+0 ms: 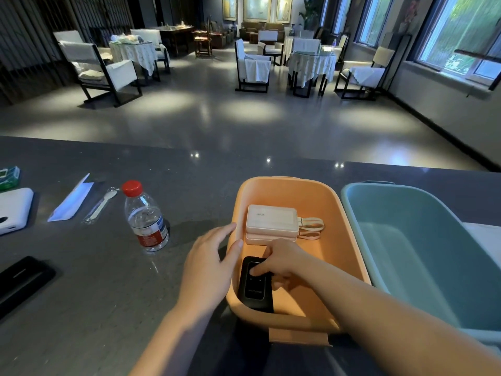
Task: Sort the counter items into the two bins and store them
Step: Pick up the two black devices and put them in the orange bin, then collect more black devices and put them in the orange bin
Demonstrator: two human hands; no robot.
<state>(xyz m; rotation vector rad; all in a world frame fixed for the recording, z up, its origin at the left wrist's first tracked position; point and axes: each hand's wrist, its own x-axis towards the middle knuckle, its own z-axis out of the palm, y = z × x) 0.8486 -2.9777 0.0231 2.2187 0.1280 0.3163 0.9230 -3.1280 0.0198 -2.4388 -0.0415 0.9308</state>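
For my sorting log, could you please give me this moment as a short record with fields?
orange bin: holds two cream power banks, stacked, and a black device
green bin: nothing visible inside
right hand: inside the orange bin, fingers on the black device
left hand: rests on the orange bin's left rim
left on counter: water bottle, wrapped spoon, white paper sleeve, white device, black device at left edge, green packet
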